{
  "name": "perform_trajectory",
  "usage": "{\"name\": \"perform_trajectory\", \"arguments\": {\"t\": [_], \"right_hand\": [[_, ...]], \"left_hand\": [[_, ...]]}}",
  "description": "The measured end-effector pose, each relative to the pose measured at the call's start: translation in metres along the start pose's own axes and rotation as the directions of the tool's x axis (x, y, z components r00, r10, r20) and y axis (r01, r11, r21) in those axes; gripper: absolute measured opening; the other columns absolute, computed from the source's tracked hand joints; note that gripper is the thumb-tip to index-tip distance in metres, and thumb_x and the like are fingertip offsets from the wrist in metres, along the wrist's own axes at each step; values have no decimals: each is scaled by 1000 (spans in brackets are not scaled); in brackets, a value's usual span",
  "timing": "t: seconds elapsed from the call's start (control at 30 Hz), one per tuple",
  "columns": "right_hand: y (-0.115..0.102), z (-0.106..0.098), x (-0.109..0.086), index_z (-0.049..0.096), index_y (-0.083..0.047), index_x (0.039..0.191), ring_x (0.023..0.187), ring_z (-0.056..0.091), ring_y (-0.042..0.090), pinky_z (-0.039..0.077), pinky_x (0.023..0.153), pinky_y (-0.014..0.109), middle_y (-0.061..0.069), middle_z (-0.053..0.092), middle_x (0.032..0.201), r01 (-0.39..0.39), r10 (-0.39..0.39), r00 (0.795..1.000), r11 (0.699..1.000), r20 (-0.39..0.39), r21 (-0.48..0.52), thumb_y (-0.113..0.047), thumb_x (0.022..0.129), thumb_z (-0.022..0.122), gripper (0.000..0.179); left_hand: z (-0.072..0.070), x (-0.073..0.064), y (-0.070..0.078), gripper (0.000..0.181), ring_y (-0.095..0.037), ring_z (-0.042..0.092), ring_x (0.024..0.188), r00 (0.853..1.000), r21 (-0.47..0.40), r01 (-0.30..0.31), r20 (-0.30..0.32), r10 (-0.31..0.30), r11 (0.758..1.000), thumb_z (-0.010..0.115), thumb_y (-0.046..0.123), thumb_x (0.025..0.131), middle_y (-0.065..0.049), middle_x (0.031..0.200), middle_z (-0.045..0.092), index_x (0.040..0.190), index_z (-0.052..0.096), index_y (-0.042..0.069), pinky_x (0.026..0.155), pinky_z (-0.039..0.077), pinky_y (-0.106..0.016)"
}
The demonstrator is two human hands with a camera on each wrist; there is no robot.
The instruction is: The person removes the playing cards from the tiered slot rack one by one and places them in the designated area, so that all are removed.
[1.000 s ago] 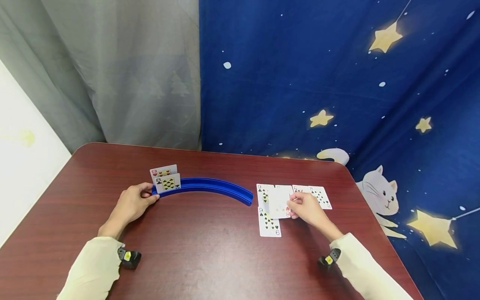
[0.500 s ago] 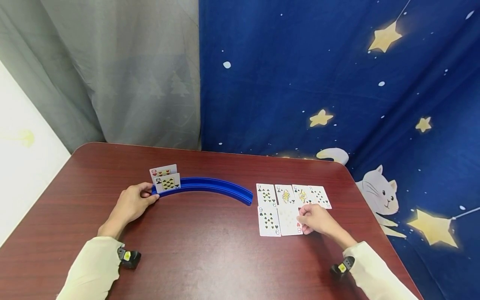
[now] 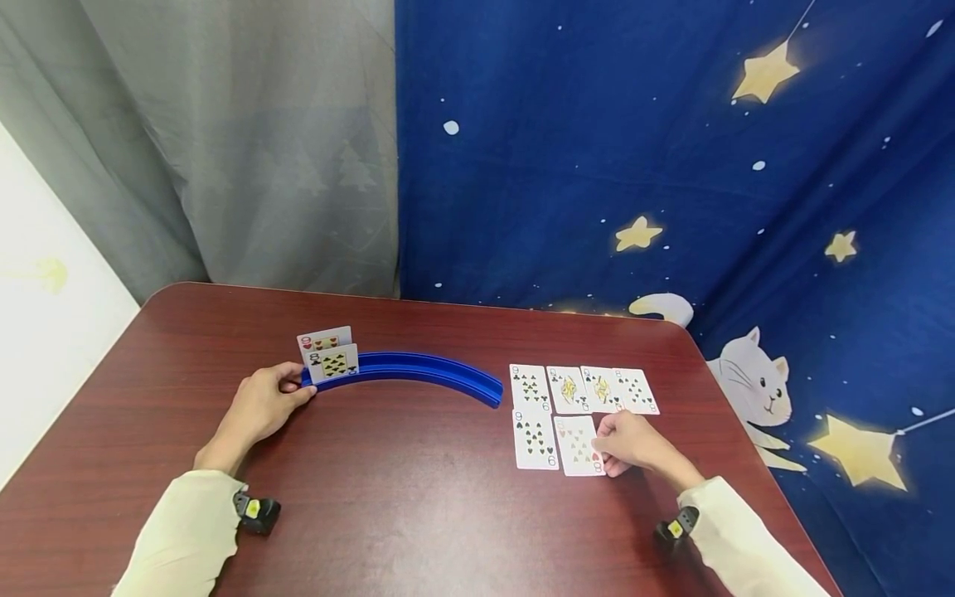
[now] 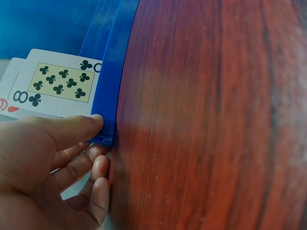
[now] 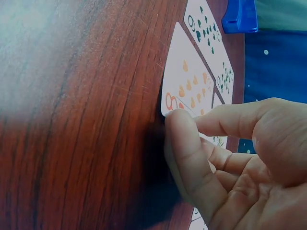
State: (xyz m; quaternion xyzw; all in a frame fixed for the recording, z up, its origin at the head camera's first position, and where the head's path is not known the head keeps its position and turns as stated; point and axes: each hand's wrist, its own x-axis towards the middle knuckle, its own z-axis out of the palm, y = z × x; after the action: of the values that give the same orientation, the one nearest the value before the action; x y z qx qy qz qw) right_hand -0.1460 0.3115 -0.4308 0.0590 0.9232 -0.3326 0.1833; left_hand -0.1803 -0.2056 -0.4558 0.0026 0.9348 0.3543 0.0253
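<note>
My left hand [image 3: 269,405] holds the left end of a blue curved card holder [image 3: 418,366], thumb on its front and fingers around the end. Two playing cards stand in that holder: an eight of clubs [image 4: 61,82] in front and a red nine [image 3: 307,341] partly hidden behind it. Between thumb and fingers, my right hand [image 3: 634,441] pinches the right edge of a red eight playing card [image 3: 576,445]. This card lies face up, low over the table beside the nine of spades [image 3: 534,439]; whether its far edge touches the wood I cannot tell.
Behind the pinched card lies a row of face-up cards: a nine of clubs [image 3: 528,388], two face cards, one of them a club picture card [image 3: 569,390], and a black eight [image 3: 636,391]. Curtains [image 3: 522,166] hang past the brown table's [image 3: 418,531] back edge.
My right hand has brought the red eight toward me, from over the back row to beside the nine of spades, then slightly nearer. The left hand stays on the holder.
</note>
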Motion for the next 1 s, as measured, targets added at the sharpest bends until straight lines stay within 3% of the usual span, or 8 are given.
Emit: {"name": "perform_trajectory", "arguments": {"t": [0.23,0.47,0.67,0.8,1.0], "right_hand": [[-2,0,2,58,1,69,45,61,12,56,49,31,8,58,58,-13,13,1000,999,1,-35,2,82,61,13],[-13,-4,5,59,1,71,46,60,11,56,48,30,7,58,58,5,-6,1000,999,-19,-53,-1,87,64,17],[-38,1,16,62,0,78,51,62,15,57,51,33,9,62,62,135,-136,986,991,-93,-21,-4,90,63,12],[-60,12,24,66,-2,85,58,66,24,57,53,33,10,66,72,219,-219,964,976,-154,-18,-7,90,65,7],[-99,34,30,69,-2,90,69,69,30,56,55,31,15,71,80,368,-356,919,929,-173,46,-5,89,69,3]], "left_hand": [[0,0,0,44,-34,62,95,1000,1,1,-3,-1,1000,67,20,95,-28,110,66,128,57,-9,84,48,-51],[0,0,0,45,-34,62,96,1000,1,3,-5,-3,1000,67,20,95,-27,109,67,128,57,-8,85,48,-52],[0,0,-2,44,-34,63,95,1000,1,5,-9,-5,1000,66,20,95,-27,108,67,128,57,-8,84,48,-51],[1,0,-3,44,-34,63,94,1000,1,-1,-14,1,1000,67,20,94,-26,107,68,127,58,-8,83,48,-50],[0,1,-4,43,-34,64,92,999,-3,-26,-25,26,1000,69,20,93,-26,102,69,123,59,-10,81,48,-52]]}}
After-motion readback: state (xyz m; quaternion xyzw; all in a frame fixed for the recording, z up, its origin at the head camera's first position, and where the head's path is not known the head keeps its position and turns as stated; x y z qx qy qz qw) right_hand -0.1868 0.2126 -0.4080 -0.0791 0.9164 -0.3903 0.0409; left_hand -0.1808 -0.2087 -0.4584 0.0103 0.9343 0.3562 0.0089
